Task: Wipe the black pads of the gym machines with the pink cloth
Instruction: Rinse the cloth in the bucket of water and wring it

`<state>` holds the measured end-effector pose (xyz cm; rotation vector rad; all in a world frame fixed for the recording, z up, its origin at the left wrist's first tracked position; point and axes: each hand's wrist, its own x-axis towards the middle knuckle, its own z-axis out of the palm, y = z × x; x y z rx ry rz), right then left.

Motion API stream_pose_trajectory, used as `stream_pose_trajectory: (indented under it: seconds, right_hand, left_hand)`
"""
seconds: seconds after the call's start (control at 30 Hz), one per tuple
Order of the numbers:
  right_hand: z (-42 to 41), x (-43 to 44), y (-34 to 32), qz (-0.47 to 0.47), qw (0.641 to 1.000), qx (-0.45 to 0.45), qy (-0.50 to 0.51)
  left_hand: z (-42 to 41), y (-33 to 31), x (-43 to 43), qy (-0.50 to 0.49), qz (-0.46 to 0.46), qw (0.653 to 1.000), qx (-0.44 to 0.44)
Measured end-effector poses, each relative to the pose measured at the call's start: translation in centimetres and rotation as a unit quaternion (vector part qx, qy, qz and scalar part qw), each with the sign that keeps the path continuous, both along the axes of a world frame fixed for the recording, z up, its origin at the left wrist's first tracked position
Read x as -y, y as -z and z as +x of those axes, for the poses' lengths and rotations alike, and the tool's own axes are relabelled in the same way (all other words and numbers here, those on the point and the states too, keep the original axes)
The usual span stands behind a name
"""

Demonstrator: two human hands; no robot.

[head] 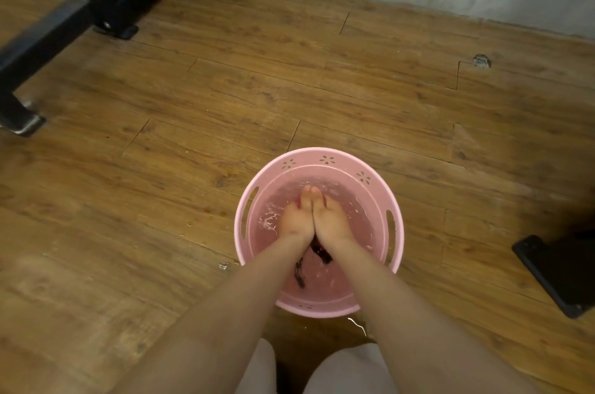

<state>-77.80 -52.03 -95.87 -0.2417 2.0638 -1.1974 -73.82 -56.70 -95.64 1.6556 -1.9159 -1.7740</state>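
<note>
Both hands are down in the round pink plastic basin (322,155) of water. The left hand (294,220) and right hand (331,220) press the sodden pink cloth (298,201) between them, fingers straight, not clutching. A hard squeeze could slop water onto the wooden plank floor (225,88), already wet nearby, leaving it slippery. I count one basin, one cloth, one black steel machine frame (42,36), and no pads.

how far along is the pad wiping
Early, it seems. Done: nothing shows as wiped; no pad is clearly in view, only a machine frame. In hand: left hand and right hand press the cloth underwater in the basin. Left: wring it, wipe the pads.
</note>
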Motion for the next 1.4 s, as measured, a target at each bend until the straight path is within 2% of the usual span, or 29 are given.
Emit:
stream_pose_trajectory:
  seconds: [0.17,0.37,0.6,0.77,0.97,1.07,1.13,1.4]
  right_hand:
    - [-0.1,0.0,0.8,-0.007,0.999,-0.042,0.007]
    - [-0.3,-0.3,0.7,0.034,0.998,-0.057,-0.010]
    - [-0.8,-0.5,0.6,0.006,0.996,-0.056,0.071]
    - [-0.1,-0.4,0.4,0.011,0.999,0.001,0.051]
    - [-0.6,-0.2,0.3,0.048,0.998,0.024,0.046]
    - [-0.7,0.0,0.1,0.032,0.999,0.024,0.026]
    - [-0.7,0.2,-0.4,0.000,0.999,0.007,0.036]
    - [-0.1,0.5,-1.8,-0.100,0.991,-0.052,0.073]
  left_hand:
    - [0.2,0.3,0.0,0.007,-0.040,0.999,-0.021]
    - [0.0,0.8,0.2,0.020,-0.028,0.999,-0.038]
    - [-0.2,0.4,0.3,-0.032,0.001,0.997,-0.064]
    - [0.2,0.6,0.3,-0.044,0.007,0.999,-0.031]
    - [-0.4,0.0,0.0,0.014,0.059,0.998,-0.004]
    - [-0.7,-0.5,0.0,0.024,0.014,0.999,-0.022]
    - [-0.7,-0.6,0.3,0.016,-0.036,0.998,-0.045]
    - [-0.3,-1.8,0.1,-0.023,-0.136,0.983,-0.117]
